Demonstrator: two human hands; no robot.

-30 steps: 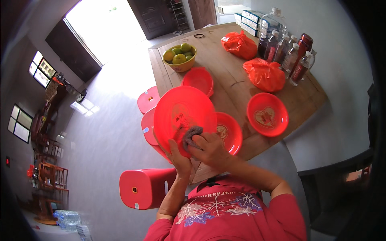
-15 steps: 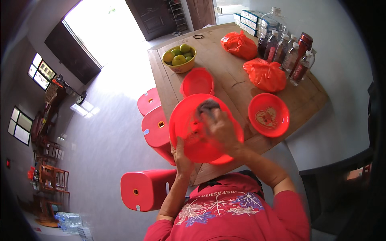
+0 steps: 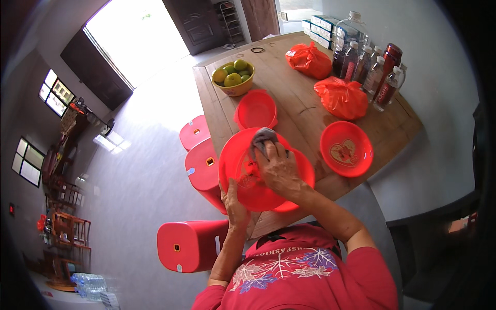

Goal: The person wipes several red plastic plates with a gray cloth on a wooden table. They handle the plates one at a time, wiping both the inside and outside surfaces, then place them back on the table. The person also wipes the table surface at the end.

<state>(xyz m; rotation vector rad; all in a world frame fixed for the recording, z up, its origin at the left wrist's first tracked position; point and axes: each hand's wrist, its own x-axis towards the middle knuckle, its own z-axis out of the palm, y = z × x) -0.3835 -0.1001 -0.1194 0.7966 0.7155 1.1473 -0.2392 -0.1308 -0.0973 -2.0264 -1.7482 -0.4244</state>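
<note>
A round red plastic basin (image 3: 233,157) is tilted up in front of me at the near end of the table. My left hand (image 3: 236,207) grips its lower left edge, thumb on the inner face and the other fingers mostly hidden behind. Bunched under my right hand (image 3: 281,169) is a grey cloth (image 3: 262,137), pressed against the basin's upper inside. Part of another red basin (image 3: 307,173) shows behind the held one. Farther along lies a smaller red basin (image 3: 257,109). To the right rests a red basin with a heart print (image 3: 363,154).
The wooden table (image 3: 289,111) carries a yellow bowl (image 3: 235,91) of green fruit, two red plastic bags (image 3: 308,61), several bottles (image 3: 373,77) and stacked boxes (image 3: 321,32). Red stools (image 3: 178,247) stand along its left side. A dark chair (image 3: 436,222) is at the right.
My right hand and the cloth have shifted slightly up and left on the basin, and the motion blur is gone. My left hand keeps its hold. The whole view has shifted a little.
</note>
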